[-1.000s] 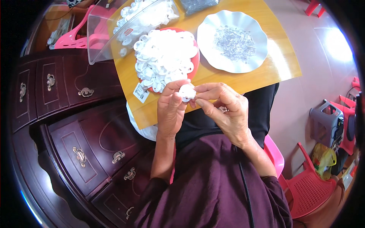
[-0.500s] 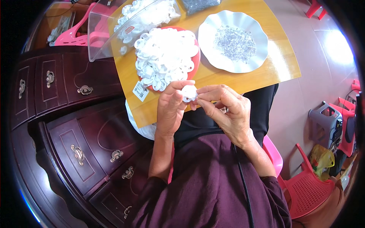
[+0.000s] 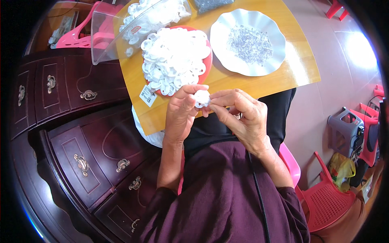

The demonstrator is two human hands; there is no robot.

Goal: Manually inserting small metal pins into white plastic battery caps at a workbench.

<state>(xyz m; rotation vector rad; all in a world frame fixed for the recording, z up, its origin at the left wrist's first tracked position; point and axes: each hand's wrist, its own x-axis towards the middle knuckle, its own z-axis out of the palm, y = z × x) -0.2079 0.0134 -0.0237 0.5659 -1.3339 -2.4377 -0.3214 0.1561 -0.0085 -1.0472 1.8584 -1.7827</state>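
My left hand (image 3: 181, 113) and my right hand (image 3: 242, 117) meet over the near edge of a small wooden table (image 3: 298, 60). Between their fingertips they pinch one small white plastic ring part (image 3: 201, 98). Just beyond the hands, a red plate (image 3: 206, 65) carries a heap of several white plastic ring parts (image 3: 174, 58). To its right stands a white scalloped plate (image 3: 221, 38) with a pile of tiny grey metal pieces (image 3: 249, 42).
A clear plastic tub (image 3: 106, 38) with more white parts lies tipped at the table's far left, over pink plastic. Dark wooden drawers (image 3: 85, 150) fill the left. Red plastic chairs (image 3: 330, 202) and a grey stool (image 3: 346, 129) stand on the right.
Both hands, pinching the white part, have stayed at the table's near edge; the fingers have shifted slightly around the part.
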